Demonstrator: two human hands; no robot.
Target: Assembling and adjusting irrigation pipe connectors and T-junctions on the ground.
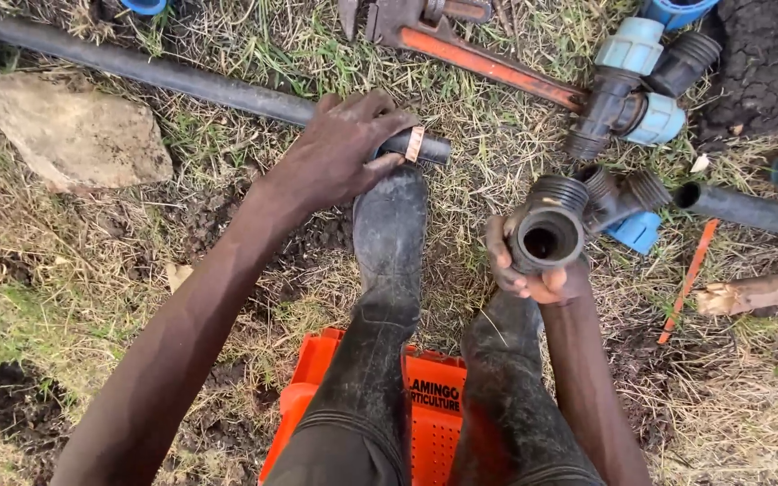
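My left hand (346, 148) grips the end of a long black plastic pipe (182, 83) that lies across the grass; a small brown ring sits near the pipe's open end beside my fingers. My right hand (533, 270) holds up a grey threaded pipe fitting (551, 229), its open round mouth facing me, with further threaded branches and a blue nut (634, 229) behind it. My two black rubber boots (389, 243) stand on the ground below the hands.
An orange pipe wrench (488, 63) lies at the top. A black and blue tee fitting (628, 99) lies right of it. A second black pipe (749, 211), a stick (758, 292), a flat stone (69, 135) and an orange crate (434, 414) are around me.
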